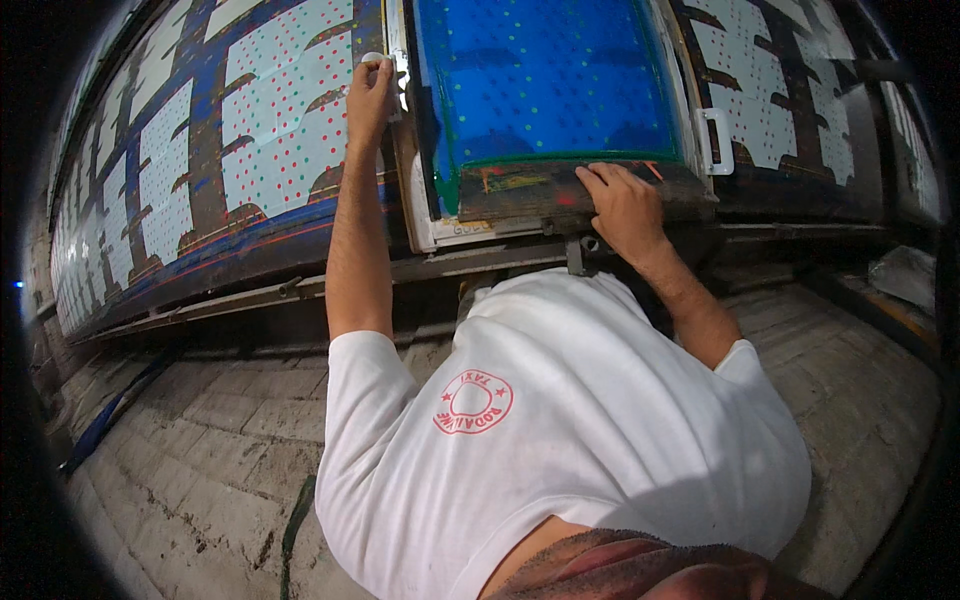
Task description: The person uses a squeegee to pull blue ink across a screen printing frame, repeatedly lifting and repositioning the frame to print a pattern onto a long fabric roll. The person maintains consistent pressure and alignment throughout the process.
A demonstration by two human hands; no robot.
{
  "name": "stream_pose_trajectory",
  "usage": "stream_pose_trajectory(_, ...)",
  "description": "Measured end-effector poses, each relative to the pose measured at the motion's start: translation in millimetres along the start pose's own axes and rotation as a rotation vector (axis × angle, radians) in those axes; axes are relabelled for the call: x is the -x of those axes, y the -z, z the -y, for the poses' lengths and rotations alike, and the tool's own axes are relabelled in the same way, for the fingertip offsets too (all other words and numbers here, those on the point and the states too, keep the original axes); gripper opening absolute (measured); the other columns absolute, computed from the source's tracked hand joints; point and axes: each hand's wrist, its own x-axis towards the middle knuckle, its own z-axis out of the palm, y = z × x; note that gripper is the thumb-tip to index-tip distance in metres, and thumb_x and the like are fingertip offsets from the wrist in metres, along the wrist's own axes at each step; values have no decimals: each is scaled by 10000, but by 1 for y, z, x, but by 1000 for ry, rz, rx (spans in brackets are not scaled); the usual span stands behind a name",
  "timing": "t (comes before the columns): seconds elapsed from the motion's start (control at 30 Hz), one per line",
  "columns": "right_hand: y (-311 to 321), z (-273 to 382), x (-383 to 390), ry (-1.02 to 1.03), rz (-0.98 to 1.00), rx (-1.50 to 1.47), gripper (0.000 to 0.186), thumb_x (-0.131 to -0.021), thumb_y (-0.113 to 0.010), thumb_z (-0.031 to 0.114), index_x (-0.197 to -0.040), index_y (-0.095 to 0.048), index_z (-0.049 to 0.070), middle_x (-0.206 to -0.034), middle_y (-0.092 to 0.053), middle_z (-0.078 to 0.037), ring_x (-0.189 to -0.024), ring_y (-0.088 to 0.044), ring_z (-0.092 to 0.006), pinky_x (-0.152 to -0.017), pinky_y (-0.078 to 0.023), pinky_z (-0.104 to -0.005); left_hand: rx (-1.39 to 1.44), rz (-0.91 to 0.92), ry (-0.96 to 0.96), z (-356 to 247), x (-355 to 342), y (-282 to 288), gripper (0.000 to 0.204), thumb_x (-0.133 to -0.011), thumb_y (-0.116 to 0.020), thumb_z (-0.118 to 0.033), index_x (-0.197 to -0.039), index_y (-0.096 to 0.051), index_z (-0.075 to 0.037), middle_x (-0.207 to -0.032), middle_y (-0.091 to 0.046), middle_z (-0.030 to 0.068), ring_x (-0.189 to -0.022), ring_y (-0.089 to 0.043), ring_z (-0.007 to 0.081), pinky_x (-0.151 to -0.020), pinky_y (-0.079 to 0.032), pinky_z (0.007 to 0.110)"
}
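The dark board [520, 192] lies across the near end of the blue screen [545, 100], its long axis running left to right; the right hand [622, 208] is the nearer one, resting on the board right of its middle, so that the longer stretch reaches out to the left of the fingers and a shorter one to the right; these fingers lie close together over the top of the board, but the thumb is hidden, so I cannot tell whether they pinch it; the left hand [370, 92] is farther off, to the far left of the board and apart from it, curled around a small white handle [373, 57] at the left side of the pale frame [428, 232]; dotted white sheets [290, 110] lie beyond it to the left.
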Motion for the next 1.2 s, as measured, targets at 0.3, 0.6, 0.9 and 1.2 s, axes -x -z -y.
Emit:
stream_pose_trajectory(0.3, -11, -36, -121, -26, -89, 45, 518, -715, -774, -17, -1220, -697, 72, -1186, -703, -121, -1112, -673, -309, -935, -570, -428, -14, 12, -48, -10, 8, -1, 431, -1071, -491, -466, -1154, -646, -73, -830, -548, -25, -691, -489, 68, -610, -405, 246)
stream_pose_trajectory(0.6, -9, -121, -340, 24, -182, 174, 243, -815, -685, 115, -1050, -748, 120, -1011, -743, -165, -950, -725, -372, -826, -591, -522, 43, -39, 58, -11, 9, -3, 428, -1078, -498, -411, -1082, -679, -23, -793, -545, -14, -721, -472, 74, -645, -388, 253)
stream_pose_trajectory(0.9, 11, -169, -461, 19, -126, 163, 279, -770, -653, 146, -987, -764, 13, -1026, -731, -246, -978, -716, -411, -843, -583, -514, 126, -43, 157, -28, 15, -6, 330, -1058, -563, -403, -1092, -654, -88, -769, -503, -72, -618, -425, 13, -517, -312, 191)
stream_pose_trajectory(1.2, 26, -193, -509, 118, -21, 133, 285, -753, -613, 136, -957, -774, 19, -1022, -729, -240, -1009, -705, -396, -836, -572, -509, 72, -38, 260, -36, 17, -5, 315, -1006, -639, -389, -1112, -615, -94, -937, -691, 23, -711, -580, 69, -562, -387, 227)
